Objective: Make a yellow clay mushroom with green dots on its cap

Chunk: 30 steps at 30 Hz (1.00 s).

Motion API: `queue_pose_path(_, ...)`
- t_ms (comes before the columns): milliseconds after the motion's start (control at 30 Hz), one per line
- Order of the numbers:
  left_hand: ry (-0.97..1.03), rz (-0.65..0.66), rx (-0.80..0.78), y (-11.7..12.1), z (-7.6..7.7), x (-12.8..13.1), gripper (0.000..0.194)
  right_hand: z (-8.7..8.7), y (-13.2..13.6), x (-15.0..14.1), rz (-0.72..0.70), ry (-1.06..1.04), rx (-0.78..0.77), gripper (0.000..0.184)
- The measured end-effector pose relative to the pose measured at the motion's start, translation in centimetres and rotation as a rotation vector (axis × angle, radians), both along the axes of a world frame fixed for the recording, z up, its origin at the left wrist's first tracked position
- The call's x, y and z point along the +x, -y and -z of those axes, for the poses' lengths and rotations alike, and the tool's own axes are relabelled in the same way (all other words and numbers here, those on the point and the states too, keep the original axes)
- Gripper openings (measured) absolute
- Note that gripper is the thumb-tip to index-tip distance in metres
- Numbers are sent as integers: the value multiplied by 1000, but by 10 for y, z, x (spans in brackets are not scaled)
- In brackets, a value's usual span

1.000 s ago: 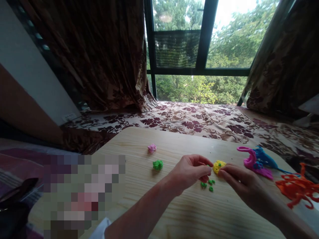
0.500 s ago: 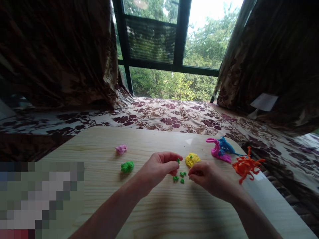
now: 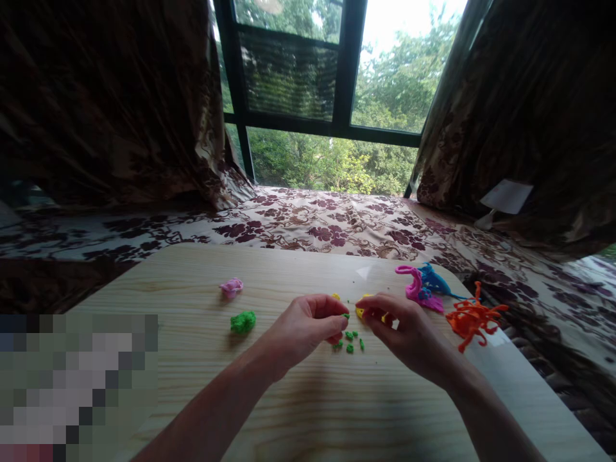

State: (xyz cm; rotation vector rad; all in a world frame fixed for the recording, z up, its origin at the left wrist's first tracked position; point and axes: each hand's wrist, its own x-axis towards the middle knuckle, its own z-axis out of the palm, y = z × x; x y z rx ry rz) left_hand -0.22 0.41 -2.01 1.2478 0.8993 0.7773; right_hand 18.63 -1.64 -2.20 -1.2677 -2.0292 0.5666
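Observation:
My left hand (image 3: 310, 324) is closed in a pinch, with a small green clay piece (image 3: 346, 316) between thumb and forefinger. My right hand (image 3: 404, 321) curls its fingers over the yellow clay (image 3: 359, 312) and touches it. Most of that lump is hidden behind the fingers. Several green clay bits (image 3: 350, 348) lie on the table just below and between the hands. A bit of yellow (image 3: 335, 296) shows behind my left fingertips. Left of the hands rest a green clay lump (image 3: 242, 322) and a pale pink clay lump (image 3: 231, 287).
The light wooden table (image 3: 269, 404) stands before a floral-covered ledge (image 3: 332, 218) and window. At the table's right lie a magenta clay form (image 3: 414, 289), a blue one (image 3: 437, 282) and a tangled orange one (image 3: 474, 317). A blurred patch covers the lower left.
The view has swung right. My right hand has moved off the table beside the green bits and onto the yellow clay, now mostly covered. One more green bit lies near the others.

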Motion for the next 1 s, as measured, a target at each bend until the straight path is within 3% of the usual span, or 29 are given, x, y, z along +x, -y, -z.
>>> queue_pose_path(133,-15,43,26,0,2,-1,21,-5,3,-11,-116,-113,39,25)
queue_pose_path(267,-18,70,30,0,1,-1,26,-2,4,-15,-99,-121,75,14)
queue_pose_path(600,31,78,-10,2,-2,-1,32,-1,4,-19,-112,-133,151,10)
queue_pose_path(867,-11,25,104,4,-4,-3,26,-5,10,-31,-15,-255,24,11)
queue_pose_path(1000,24,-3,114,5,-5,-1,28,-4,5,-30,-33,-318,-38,11)
